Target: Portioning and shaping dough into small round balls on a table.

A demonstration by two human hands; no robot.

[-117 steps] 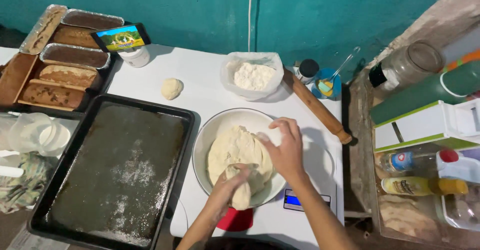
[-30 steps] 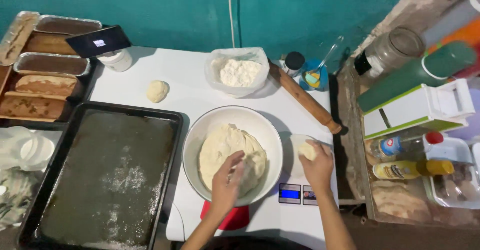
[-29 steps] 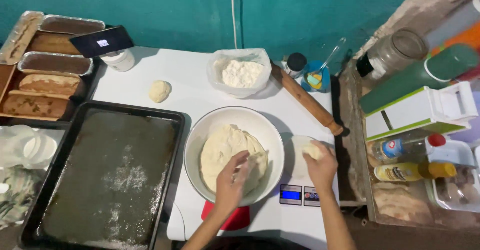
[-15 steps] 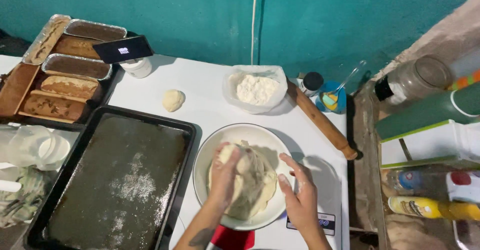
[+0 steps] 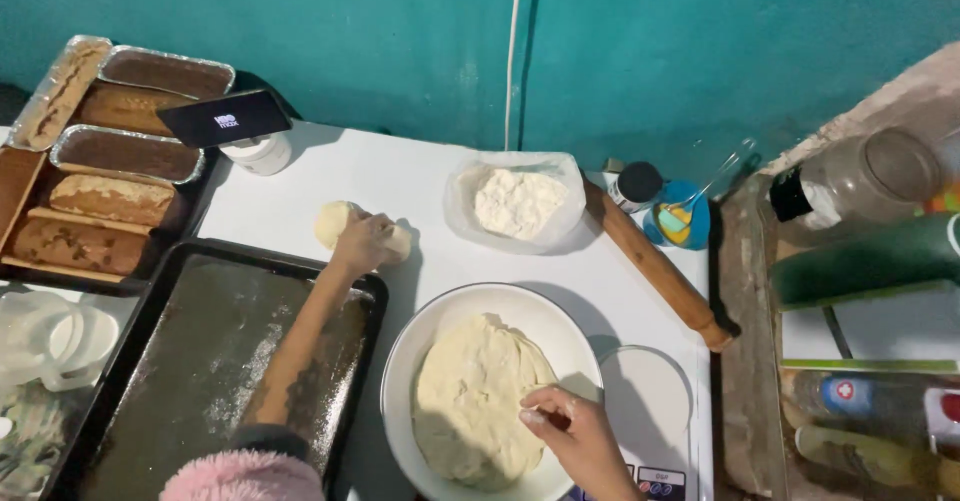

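The white desk [image 5: 420,176] is carrying a floured black tray [image 5: 200,361] and a white bowl [image 5: 400,381] of dough [image 5: 470,401]. The left hand [image 5: 362,241] is reaching over the tray, its fingers curling closed on a dough ball [image 5: 335,221] lying on the desk beyond the tray. The right hand [image 5: 575,441] is resting at the bowl's rim, fingers pinching the dough's edge

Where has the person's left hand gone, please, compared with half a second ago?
Yes, moved: the left hand left the bowl and now rests by the dough balls beyond the baking tray.
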